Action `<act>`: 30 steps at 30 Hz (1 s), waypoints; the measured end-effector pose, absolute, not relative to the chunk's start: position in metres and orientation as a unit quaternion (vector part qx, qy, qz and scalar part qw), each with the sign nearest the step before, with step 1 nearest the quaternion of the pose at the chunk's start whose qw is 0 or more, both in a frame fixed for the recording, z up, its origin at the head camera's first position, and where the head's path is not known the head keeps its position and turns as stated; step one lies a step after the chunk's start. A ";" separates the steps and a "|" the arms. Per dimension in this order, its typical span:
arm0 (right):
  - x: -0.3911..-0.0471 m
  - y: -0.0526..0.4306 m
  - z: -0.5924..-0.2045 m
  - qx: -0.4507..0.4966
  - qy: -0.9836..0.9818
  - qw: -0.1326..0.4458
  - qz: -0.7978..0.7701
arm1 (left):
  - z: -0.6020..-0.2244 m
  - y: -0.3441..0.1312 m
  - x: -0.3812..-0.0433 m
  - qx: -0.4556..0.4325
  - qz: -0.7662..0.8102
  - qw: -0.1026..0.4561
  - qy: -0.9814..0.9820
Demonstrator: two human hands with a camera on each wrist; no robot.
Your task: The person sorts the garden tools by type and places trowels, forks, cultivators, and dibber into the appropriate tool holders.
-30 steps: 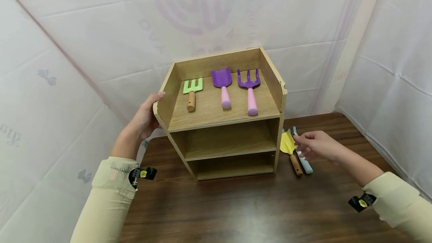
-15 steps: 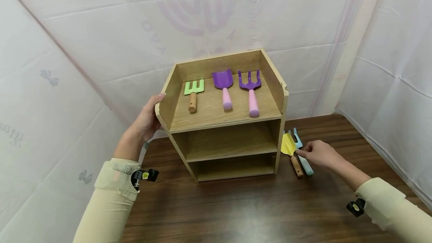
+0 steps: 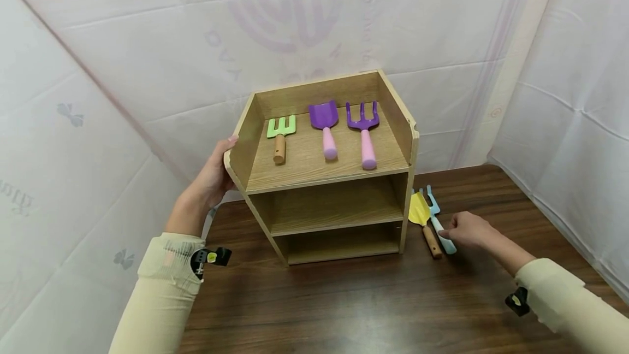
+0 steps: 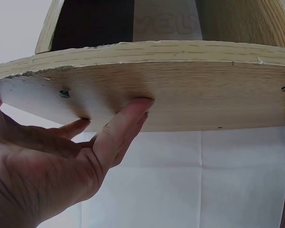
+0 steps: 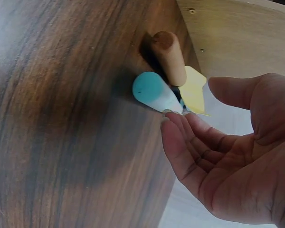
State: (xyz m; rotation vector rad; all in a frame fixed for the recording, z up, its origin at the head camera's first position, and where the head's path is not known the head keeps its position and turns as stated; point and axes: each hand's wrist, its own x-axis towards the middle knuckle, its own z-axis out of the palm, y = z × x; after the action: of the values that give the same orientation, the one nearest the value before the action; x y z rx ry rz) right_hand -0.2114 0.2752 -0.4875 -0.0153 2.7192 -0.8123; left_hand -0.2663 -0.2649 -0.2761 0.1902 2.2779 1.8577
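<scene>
In the head view, my left hand (image 3: 212, 175) holds the left side panel of a small wooden shelf unit (image 3: 326, 180). The left wrist view shows its fingers (image 4: 125, 124) against the panel's outer face. To the right of the unit, my right hand (image 3: 467, 228) is at the handle of a light blue hand fork (image 3: 441, 234). Its fingertips (image 5: 167, 127) lie beside the pale handle (image 5: 156, 92), while the thumb stands away from it. A yellow toy shovel (image 3: 420, 211) with a wooden handle lies next to the fork, partly over its tines.
On the top shelf lie a green fork (image 3: 280, 141) with a wooden handle, a purple shovel (image 3: 324, 119) and a purple fork (image 3: 363, 124), the last two with pink handles. White cloth (image 3: 442, 26) hangs behind and beside the dark wooden table (image 3: 344, 310).
My right hand has drawn back from the blue fork's tines and lowered toward its handle. The left hand has stayed at the side panel; the tools lie where they were.
</scene>
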 end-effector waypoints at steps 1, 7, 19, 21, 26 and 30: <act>-0.212 0.275 -0.489 -0.005 0.948 0.152 -0.278 | -0.276 -0.265 -0.266 0.063 0.627 0.096 0.770; -0.217 0.273 -0.499 0.003 0.949 0.164 -0.268 | -0.277 -0.265 -0.264 0.062 0.622 0.095 0.775; -0.238 0.274 -0.515 0.014 0.939 0.198 -0.282 | -0.275 -0.263 -0.266 0.071 0.618 0.089 0.778; -0.241 0.277 -0.515 0.017 0.933 0.210 -0.292 | -0.276 -0.263 -0.267 0.072 0.618 0.089 0.777; -0.247 0.285 -0.517 0.028 0.917 0.238 -0.319 | -0.277 -0.264 -0.268 0.074 0.617 0.091 0.778; -0.248 0.289 -0.519 0.033 0.910 0.242 -0.335 | -0.278 -0.265 -0.269 0.076 0.614 0.090 0.781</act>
State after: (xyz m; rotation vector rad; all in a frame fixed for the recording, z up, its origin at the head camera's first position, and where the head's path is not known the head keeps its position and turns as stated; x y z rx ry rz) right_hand -0.2479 0.2892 -0.5191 0.0908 2.4881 -0.9154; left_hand -0.2690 -0.2648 -0.2783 0.2257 2.3212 1.8246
